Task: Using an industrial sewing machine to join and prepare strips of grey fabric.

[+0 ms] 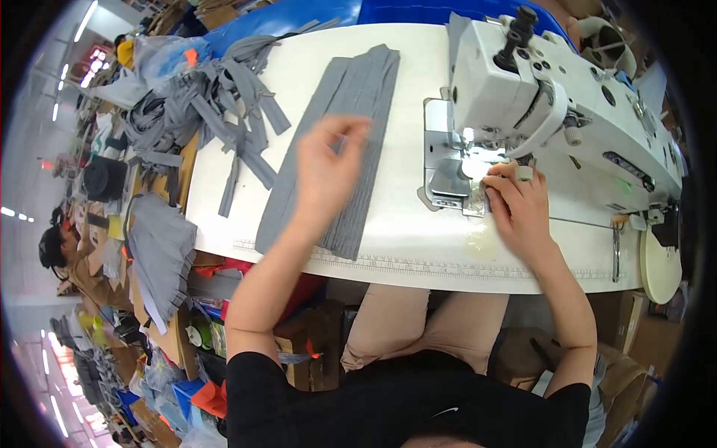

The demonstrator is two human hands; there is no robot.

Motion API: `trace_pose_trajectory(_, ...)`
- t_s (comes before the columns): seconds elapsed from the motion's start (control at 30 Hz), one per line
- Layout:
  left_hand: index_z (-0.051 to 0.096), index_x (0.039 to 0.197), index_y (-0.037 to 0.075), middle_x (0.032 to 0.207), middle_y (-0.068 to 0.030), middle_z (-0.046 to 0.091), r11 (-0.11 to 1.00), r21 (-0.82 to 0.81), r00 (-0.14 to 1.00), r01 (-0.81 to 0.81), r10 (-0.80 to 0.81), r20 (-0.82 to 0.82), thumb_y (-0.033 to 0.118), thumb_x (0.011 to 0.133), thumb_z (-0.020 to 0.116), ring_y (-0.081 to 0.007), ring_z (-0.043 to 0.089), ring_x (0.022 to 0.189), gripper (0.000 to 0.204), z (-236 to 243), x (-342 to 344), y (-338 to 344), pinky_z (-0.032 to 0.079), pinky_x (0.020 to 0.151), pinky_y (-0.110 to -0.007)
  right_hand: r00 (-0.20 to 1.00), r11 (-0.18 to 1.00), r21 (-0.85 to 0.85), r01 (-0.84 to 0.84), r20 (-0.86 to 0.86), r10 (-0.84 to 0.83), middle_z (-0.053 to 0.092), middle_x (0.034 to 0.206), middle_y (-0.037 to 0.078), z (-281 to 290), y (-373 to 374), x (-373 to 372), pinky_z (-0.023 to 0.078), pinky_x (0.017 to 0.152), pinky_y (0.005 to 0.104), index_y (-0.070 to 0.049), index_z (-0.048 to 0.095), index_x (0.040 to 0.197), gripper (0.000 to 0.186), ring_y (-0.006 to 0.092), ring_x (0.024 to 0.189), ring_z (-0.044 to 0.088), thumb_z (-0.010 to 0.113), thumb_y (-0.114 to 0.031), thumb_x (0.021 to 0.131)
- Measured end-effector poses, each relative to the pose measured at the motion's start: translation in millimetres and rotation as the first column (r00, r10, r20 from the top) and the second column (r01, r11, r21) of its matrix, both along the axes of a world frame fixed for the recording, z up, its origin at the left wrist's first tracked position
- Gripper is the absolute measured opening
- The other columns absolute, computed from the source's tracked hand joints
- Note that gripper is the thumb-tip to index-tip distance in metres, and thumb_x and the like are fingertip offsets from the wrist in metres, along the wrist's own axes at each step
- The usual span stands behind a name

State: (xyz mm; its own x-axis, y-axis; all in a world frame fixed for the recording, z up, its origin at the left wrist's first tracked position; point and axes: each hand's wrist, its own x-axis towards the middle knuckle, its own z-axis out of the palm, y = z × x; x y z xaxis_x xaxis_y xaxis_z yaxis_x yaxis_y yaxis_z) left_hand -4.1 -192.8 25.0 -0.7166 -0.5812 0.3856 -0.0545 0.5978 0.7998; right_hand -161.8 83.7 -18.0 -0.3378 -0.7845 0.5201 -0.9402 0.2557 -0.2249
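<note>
My left hand (328,168) hovers over a stack of grey pleated fabric panels (347,149) on the white sewing table. Its fingers are bent and smeared by motion, and I make out nothing in them. Beside the lit needle area of a white sewing machine (515,82), my right hand (519,205) rests low on the table with curled fingers. A pale band (524,173) wraps one finger. Whatever lies under these fingertips is too small or hidden to name. The metal needle plate (450,179) sits just left of them.
Loose grey fabric strips (250,112) are heaped at the table's left. A printed ruler scale (418,266) follows the front edge. Metal tweezers (616,254) lie at the right. Blue bins (388,10) stand behind; another person (82,261) sits at far left.
</note>
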Motion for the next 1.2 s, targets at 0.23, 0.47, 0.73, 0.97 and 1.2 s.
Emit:
trace_pose_trajectory(0.23, 0.075, 0.108, 0.000, 0.107, -0.0170, 0.069, 0.870, -0.446, 0.872, -0.208, 0.372, 0.319, 0.033, 0.083, 0.081, -0.0353, 0.065, 0.101, 0.042, -44.5, 31.3, -111.8, 0.051, 0.091, -0.044, 0.999, 1.000, -0.008, -0.014, -0.034, 0.014, 0.067, 0.116, 0.006, 7.1, -3.5, 2.2, 0.043, 0.097, 0.0473, -0.008, 0.068, 0.108, 0.023, 0.0336, 0.111, 0.057, 0.072, -0.007, 0.085)
trace_pose_trajectory(0.47, 0.073, 0.114, 0.000, 0.111, -0.0166, 0.070, 0.945, -0.280, 0.958, -0.170, 0.225, 0.177, 0.028, 0.083, 0.084, -0.0298, 0.067, 0.108, 0.043, -77.7, 22.1, -135.6, 0.056, 0.088, -0.040, 0.998, 0.998, -0.043, 0.049, -0.036, -0.051, 0.065, 0.121, 0.009, 32.2, 44.0, 25.0, 0.045, 0.099, 0.0492, -0.006, 0.068, 0.105, 0.024, 0.0337, 0.116, 0.058, 0.073, -0.006, 0.082)
trace_pose_trajectory(0.73, 0.066, 0.129, 0.003, 0.131, -0.0114, 0.065, 0.982, -0.180, 0.998, -0.052, 0.046, -0.038, 0.020, 0.102, 0.067, -0.0201, 0.061, 0.109, 0.033, -19.7, 0.0, -35.7, 0.049, 0.095, -0.034, 0.912, 0.897, -0.164, 0.411, 0.086, -0.402, 0.065, 0.119, 0.005, 14.8, 152.7, 77.2, 0.045, 0.094, 0.0411, -0.010, 0.066, 0.111, 0.023, 0.0265, 0.109, 0.059, 0.071, -0.014, 0.090)
trace_pose_trajectory(0.97, 0.069, 0.118, -0.002, 0.131, -0.0117, 0.062, 0.889, -0.198, 0.906, 0.414, -0.424, -0.012, 0.009, 0.103, 0.061, -0.0206, 0.062, 0.114, 0.020, -20.1, -23.5, 83.6, 0.052, 0.094, -0.032, 0.451, 0.448, -0.049, 0.892, 0.109, -0.886, 0.067, 0.115, 0.011, -10.9, 304.6, 140.8, 0.049, 0.097, 0.0435, -0.007, 0.066, 0.117, 0.030, 0.0332, 0.111, 0.061, 0.072, -0.013, 0.088)
trace_pose_trajectory(1.2, 0.070, 0.114, -0.002, 0.132, -0.0121, 0.060, 0.849, -0.090, 0.853, 0.521, -0.518, 0.058, 0.006, 0.101, 0.062, -0.0217, 0.059, 0.121, 0.017, -48.9, -31.4, 111.9, 0.050, 0.100, -0.033, -0.471, -0.479, 0.118, 0.870, 0.486, -0.736, 0.060, 0.134, 0.022, -143.2, 484.0, 187.2, 0.044, 0.110, 0.0463, 0.001, 0.056, 0.135, 0.065, 0.0393, 0.130, 0.053, 0.076, -0.038, 0.086)
